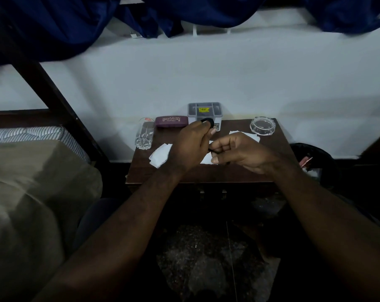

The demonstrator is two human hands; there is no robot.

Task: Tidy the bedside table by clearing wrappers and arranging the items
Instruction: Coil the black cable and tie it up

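a dark wooden bedside table (239, 173) stands against a pale wall (206, 73), under a blue curtain (54, 25), with a striped mattress (32, 134) to its left and a dark bin (313, 155) at its right. along the back sit a glass tumbler (144, 135), a maroon glasses case (171, 121), a grey box (204, 110) and a clear glass dish (262, 126). white wrappers (160, 154) lie on the top. above them, the left hand (189, 142) curls round a thin black item (207, 121), and the right hand (243, 151) pinches its lower end.
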